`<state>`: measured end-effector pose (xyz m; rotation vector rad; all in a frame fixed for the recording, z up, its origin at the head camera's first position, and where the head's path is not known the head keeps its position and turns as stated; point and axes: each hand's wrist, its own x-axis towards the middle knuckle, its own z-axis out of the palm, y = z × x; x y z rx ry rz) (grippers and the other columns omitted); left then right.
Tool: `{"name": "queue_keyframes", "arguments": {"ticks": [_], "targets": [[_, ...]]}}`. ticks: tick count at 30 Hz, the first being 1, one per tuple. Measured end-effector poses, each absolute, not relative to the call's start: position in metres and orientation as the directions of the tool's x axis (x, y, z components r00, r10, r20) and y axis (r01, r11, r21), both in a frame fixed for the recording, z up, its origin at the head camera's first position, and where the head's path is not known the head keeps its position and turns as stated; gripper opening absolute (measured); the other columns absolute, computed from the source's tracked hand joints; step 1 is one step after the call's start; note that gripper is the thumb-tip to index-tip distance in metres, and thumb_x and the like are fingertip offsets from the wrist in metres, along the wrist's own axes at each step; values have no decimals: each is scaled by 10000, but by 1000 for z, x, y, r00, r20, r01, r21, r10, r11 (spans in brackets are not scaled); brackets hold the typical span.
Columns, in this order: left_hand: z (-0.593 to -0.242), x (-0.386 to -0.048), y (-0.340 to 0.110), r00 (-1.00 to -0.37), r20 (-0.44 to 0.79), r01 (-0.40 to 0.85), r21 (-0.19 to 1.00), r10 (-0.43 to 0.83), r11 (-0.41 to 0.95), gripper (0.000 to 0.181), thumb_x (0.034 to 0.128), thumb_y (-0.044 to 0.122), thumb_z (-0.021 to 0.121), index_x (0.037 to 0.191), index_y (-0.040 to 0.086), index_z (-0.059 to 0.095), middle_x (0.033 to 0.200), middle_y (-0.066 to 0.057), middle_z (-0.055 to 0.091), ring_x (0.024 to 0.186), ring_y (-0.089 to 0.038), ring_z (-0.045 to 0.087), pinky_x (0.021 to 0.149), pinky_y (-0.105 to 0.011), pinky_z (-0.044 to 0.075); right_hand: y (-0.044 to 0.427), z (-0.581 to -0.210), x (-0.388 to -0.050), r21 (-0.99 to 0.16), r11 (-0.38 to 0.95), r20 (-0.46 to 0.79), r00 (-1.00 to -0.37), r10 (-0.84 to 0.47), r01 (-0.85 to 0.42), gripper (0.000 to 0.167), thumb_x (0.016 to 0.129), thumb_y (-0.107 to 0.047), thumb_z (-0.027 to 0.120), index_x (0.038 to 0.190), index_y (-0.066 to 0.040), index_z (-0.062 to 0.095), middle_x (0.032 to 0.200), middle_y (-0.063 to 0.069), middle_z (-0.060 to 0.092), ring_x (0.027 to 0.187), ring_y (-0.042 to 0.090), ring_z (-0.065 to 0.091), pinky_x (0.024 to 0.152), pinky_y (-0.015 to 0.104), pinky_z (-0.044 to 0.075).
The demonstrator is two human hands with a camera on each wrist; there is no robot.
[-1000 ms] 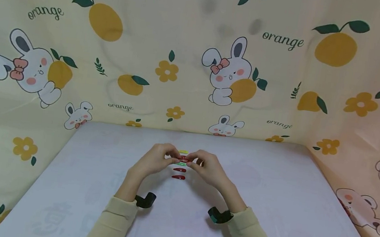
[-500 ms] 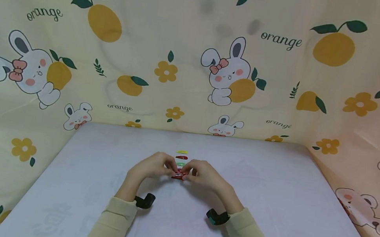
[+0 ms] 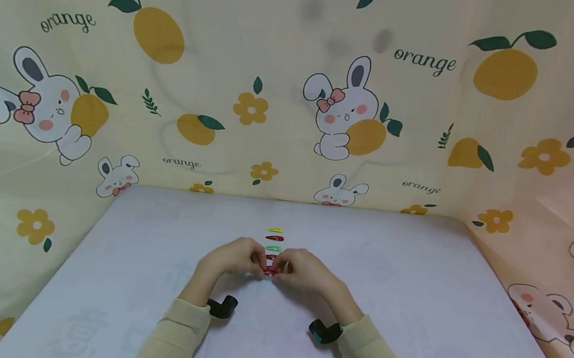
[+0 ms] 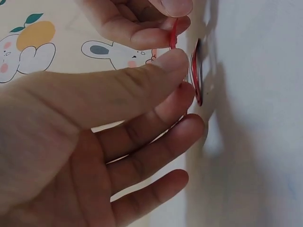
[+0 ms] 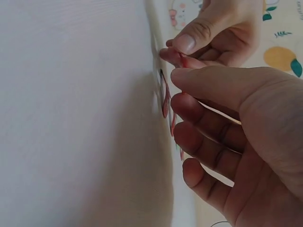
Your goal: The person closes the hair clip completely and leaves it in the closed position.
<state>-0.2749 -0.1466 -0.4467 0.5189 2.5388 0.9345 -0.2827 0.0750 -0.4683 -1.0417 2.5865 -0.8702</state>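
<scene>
Several snap hair clips lie in a column on the white table in the head view. From the far end they are a yellow hair clip (image 3: 275, 229), a red hair clip (image 3: 275, 238), a green hair clip (image 3: 273, 248) and another red one, partly covered by fingers. At the near end my left hand (image 3: 237, 256) and right hand (image 3: 302, 270) meet. Between them they pinch a thin red hair clip (image 4: 173, 38), one hand at each end, thumbs against fingertips. It is held just off the table. Close beside it in the right wrist view lies a red hair clip (image 5: 165, 97).
The white tabletop (image 3: 399, 312) spreads out around both arms. A patterned cloth (image 3: 277, 82) with rabbits and oranges hangs behind and along the sides. Each wrist carries a small black camera, such as the left wrist camera (image 3: 223, 307).
Both hands have moved down the column, away from the far clips and nearer the person. The yellow, far red and green clips now show uncovered.
</scene>
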Motion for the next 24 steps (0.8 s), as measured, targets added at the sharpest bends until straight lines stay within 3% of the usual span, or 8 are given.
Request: {"name": "queue_keyframes", "arguments": {"ticks": [10,24], "targets": [[-450,-273,-143,-855,-248,213,633,456,744,105,871,52,830,843,116,752,755,37,654,710,-125,556,673,-279,451,74,-472,-282,-588,569,5,-706,-708,-575,105,913,-132,814,989,-158,745,845,-125,651,741,67,570,699,264,498],[-456,-275,-142,-858,-268,201,610,438,767,153,846,42,825,795,163,745,741,39,656,706,-132,561,661,-293,447,71,-476,-283,-537,614,0,-728,-686,-579,57,923,-115,781,905,-164,758,856,-110,648,780,87,563,759,293,492]]}}
